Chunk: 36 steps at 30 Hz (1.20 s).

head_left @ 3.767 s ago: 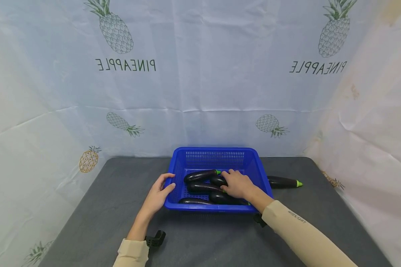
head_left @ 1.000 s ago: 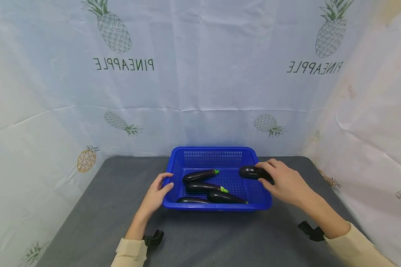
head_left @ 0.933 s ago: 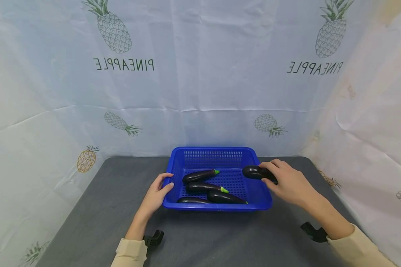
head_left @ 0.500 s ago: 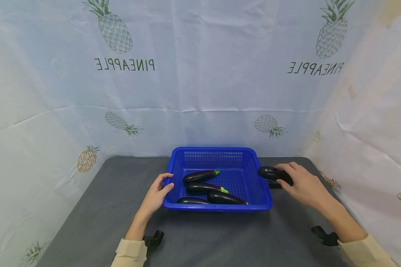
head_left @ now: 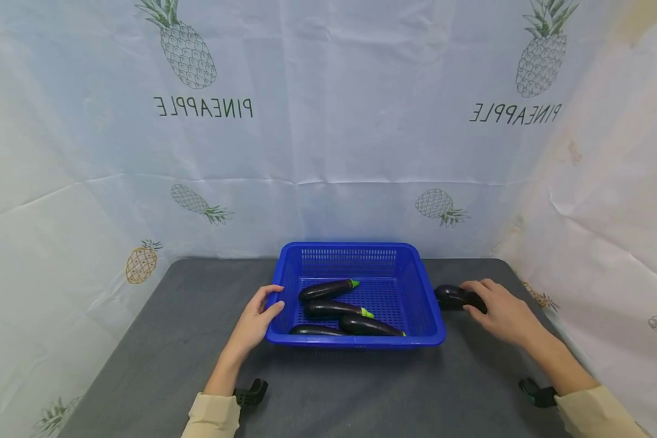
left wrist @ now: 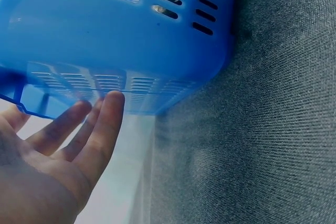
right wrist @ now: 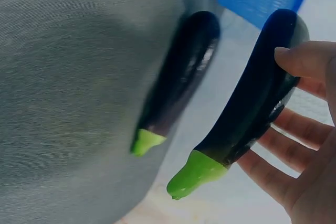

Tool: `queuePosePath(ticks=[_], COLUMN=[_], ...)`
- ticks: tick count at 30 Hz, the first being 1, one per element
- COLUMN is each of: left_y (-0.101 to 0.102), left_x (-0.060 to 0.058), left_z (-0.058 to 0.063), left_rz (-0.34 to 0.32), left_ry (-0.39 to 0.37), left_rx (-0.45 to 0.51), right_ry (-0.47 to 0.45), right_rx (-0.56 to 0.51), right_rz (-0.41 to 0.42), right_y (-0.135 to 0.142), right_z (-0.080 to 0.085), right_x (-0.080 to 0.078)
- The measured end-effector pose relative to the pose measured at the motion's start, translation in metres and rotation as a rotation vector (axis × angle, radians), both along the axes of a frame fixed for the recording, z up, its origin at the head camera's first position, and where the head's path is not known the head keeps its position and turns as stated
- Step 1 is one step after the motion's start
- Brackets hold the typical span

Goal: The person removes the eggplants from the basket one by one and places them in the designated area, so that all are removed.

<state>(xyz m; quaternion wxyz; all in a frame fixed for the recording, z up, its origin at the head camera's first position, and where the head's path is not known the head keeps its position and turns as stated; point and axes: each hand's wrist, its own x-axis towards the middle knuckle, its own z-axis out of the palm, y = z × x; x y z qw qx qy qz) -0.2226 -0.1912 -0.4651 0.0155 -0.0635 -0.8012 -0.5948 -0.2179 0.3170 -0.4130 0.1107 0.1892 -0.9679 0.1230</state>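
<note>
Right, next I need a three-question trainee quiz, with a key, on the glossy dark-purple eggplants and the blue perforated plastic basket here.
1. How many glossy dark-purple eggplants are visible inside the blue perforated plastic basket?
2. True or false: just one eggplant is outside the basket.
3. Which side of the basket is the left hand at? A) far; B) left; C) right.

Key:
1. Four.
2. False: the right hand holds one eggplant, and a second eggplant lies on the grey fabric-covered tabletop.
3. B.
</note>
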Motion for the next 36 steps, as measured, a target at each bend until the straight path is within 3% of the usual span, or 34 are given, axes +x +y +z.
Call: queuePosePath(ticks=[13,17,25,36], left_y=[0.0,0.0,0.001,0.002], left_x=[0.0,0.0,-0.001,0.0], left_z=[-0.001,0.0,0.0,0.001], left_rz=[0.005,0.003,-0.003,0.001], left_ry=[-0.007,-0.007,0.001,0.001], left_rx=[0.0,0.001,0.015,0.022], right_ry=[-0.024,0.005,0.059,0.105], right_rx=[0.06,0.1,0.148,0.194], right_rz=[0.032,0.068,0.132,0.132], right_y=[0.005,0.006,0.007,0.008], right_z=[-0.033,-0.04,-0.049,-0.056], right_x=[-0.007,-0.009,-0.012,-0.015])
